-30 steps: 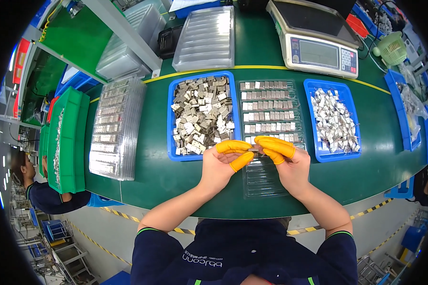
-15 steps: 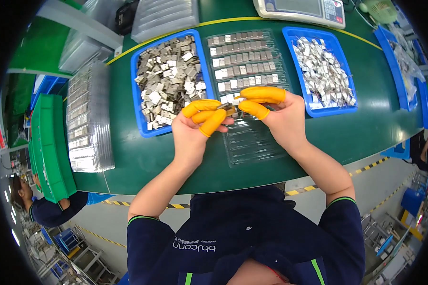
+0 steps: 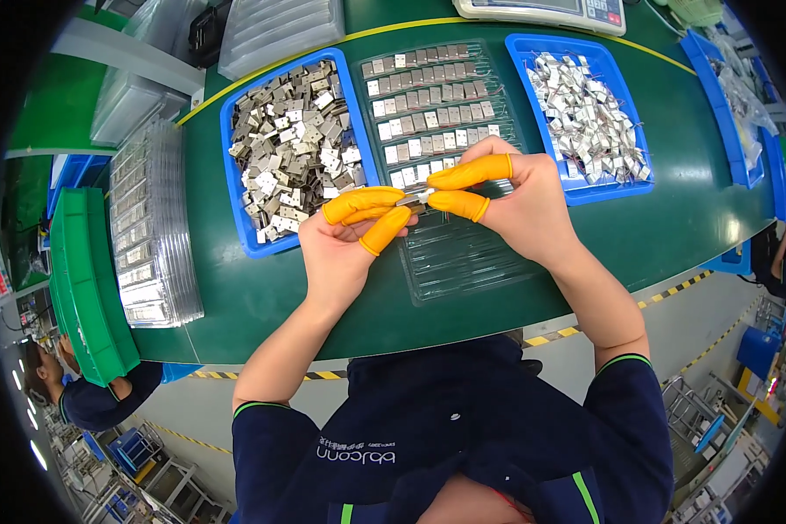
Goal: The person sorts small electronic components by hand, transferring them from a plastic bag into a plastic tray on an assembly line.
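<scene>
Yellow finger cots cover fingertips of both hands, which meet over a clear plastic tray [image 3: 463, 262]. My left hand [image 3: 345, 236] pinches a small metal housing [image 3: 413, 201] between thumb and fingers. Against it, my right hand [image 3: 506, 196] grips a small white connector piece [image 3: 425, 196]; the fingertips partly hide both parts. Several rows of small metal and white pieces [image 3: 437, 118] fill the tray's far part. Left of it stands a blue bin [image 3: 236, 188] heaped with metal housings [image 3: 293, 140]. To the right, another blue bin [image 3: 541, 144] holds white pieces with thin wires [image 3: 589, 118].
A stack of filled clear trays [image 3: 153, 236] and a green bin [image 3: 83, 288] stand at the left. Farther back are empty clear trays [image 3: 279, 35] and a scale [image 3: 546, 10]. More blue bins [image 3: 720, 113] line the right. A co-worker [image 3: 96, 397] is at far left.
The white piece in my right hand now meets the metal housing in my left. My right fingers have closed in more. The whole view has shifted slightly.
</scene>
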`<state>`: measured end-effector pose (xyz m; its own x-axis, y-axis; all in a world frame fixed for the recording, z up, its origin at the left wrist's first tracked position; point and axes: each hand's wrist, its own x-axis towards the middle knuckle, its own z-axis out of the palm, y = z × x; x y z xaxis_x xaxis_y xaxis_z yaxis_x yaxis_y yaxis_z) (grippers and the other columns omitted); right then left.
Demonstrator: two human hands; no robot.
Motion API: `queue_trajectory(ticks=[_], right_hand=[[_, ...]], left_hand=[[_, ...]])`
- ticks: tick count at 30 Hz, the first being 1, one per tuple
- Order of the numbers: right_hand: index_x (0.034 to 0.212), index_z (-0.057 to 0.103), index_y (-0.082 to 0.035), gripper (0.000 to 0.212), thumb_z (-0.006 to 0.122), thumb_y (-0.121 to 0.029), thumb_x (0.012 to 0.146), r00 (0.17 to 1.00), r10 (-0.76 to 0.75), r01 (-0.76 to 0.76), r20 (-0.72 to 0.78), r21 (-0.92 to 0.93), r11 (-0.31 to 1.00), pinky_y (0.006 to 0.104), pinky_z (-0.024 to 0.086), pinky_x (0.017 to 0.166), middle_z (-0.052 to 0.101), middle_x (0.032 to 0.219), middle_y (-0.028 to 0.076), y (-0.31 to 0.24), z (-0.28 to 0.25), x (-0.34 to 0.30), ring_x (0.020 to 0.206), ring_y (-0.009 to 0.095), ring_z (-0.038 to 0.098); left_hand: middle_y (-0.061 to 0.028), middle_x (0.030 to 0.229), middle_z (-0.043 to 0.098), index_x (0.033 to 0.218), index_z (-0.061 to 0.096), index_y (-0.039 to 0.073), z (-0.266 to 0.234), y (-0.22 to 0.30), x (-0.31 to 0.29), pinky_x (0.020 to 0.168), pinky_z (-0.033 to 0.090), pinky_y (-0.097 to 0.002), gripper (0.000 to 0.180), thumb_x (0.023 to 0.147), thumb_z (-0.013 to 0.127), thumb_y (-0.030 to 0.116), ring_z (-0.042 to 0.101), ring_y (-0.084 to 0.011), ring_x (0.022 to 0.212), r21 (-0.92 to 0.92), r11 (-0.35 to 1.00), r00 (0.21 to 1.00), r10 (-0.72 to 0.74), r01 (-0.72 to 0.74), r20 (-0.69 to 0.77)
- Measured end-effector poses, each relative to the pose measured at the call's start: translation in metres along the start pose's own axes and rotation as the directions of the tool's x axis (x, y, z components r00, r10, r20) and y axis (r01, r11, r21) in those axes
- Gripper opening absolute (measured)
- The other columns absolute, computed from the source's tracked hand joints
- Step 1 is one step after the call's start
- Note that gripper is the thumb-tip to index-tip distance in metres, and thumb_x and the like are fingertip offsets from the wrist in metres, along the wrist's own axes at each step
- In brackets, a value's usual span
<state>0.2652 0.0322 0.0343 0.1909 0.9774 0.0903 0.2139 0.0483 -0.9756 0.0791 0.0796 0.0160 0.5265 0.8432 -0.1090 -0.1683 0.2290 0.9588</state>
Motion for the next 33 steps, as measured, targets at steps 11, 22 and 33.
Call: queue_trajectory(ticks=[11,22,33], right_hand=[[0.083,0.068,-0.006,0.025,0.077,-0.008,0.059,0.973,0.010,-0.039,0.231,0.122,0.992,0.0230,0.044,0.065,0.061,0.081,0.003,0.005,-0.002,0.008,0.071,0.011,0.055],[0.077,0.065,0.001,0.020,0.074,0.002,0.059,0.870,0.173,-0.349,0.461,0.330,0.877,0.0225,0.047,0.068,0.063,0.076,0.003,-0.001,-0.005,0.003,0.069,0.009,0.059],[0.077,0.060,0.004,0.020,0.071,0.008,0.060,0.888,0.192,-0.364,0.418,0.383,0.849,0.0246,0.051,0.070,0.064,0.079,0.008,-0.006,-0.001,-0.002,0.073,0.012,0.062]], left_hand=[[-0.0154,0.081,0.063,0.091,0.059,-0.008,-0.011,0.006,0.006,0.063,0.053,-0.0266,0.016,0.076,0.062,-0.002,0.063,-0.0194,0.069,0.020,0.999,0.992,-0.051,0.049,0.112],[-0.0175,0.082,0.063,0.093,0.060,-0.009,-0.006,0.007,-0.004,0.060,0.054,-0.0288,0.016,0.078,0.059,-0.002,0.064,-0.0226,0.068,-0.104,0.992,0.964,-0.047,0.076,0.262],[-0.0152,0.077,0.064,0.091,0.062,-0.007,0.000,0.006,-0.008,0.064,0.053,-0.0282,0.015,0.078,0.060,0.001,0.064,-0.0196,0.068,-0.006,1.000,0.970,-0.013,0.015,0.241]])
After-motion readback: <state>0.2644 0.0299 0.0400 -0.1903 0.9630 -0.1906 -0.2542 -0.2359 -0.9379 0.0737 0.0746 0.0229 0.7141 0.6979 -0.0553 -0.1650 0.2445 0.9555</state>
